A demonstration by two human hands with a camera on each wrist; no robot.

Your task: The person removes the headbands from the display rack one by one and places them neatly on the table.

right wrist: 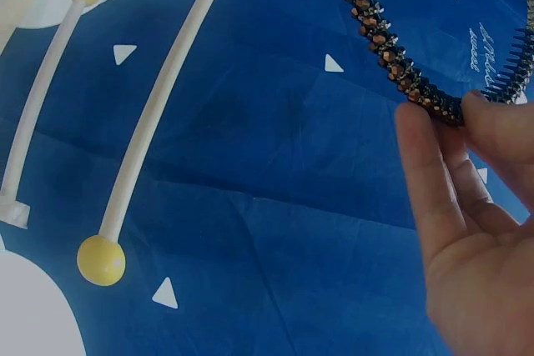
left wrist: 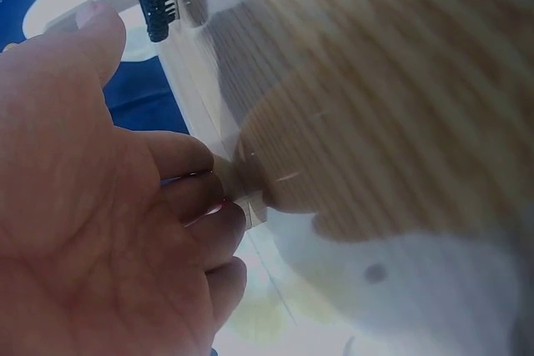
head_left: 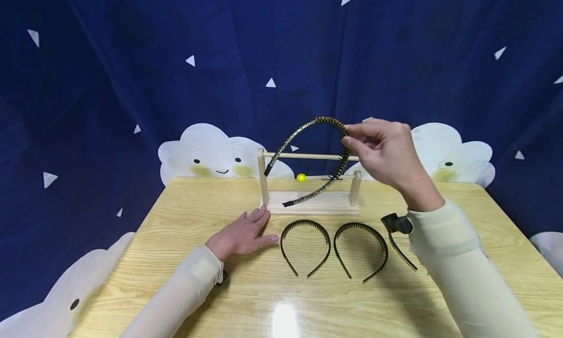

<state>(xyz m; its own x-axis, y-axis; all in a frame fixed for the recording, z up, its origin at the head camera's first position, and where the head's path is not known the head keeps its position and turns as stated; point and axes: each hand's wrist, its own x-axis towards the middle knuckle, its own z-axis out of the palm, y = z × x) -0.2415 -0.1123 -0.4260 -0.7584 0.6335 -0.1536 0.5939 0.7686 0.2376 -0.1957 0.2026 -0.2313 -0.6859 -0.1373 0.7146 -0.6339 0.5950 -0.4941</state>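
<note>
In the head view my right hand [head_left: 387, 149] pinches a dark toothed headband [head_left: 325, 119] by its side between thumb and fingers. The band hangs in the air in front of the wooden rack [head_left: 338, 207], both ends pointing left. Bronze-coloured beads cover the headband [right wrist: 388, 52] in the right wrist view, where the rack's rod [right wrist: 163, 97] with its yellow ball end [right wrist: 102, 260] also shows. My left hand [head_left: 246, 233] lies on the table, fingers extended to the base's front left corner. In the left wrist view its fingers [left wrist: 221, 235] are slightly bent beside the wood.
Two dark toothed headbands, one on the left [head_left: 306, 222] and one on the right [head_left: 358, 225], lie before the rack. Another headband [head_left: 402, 254] is partly hidden by my right wrist camera [head_left: 396, 224]. Behind the wooden table [head_left: 189, 201] hangs a blue curtain [head_left: 220, 34].
</note>
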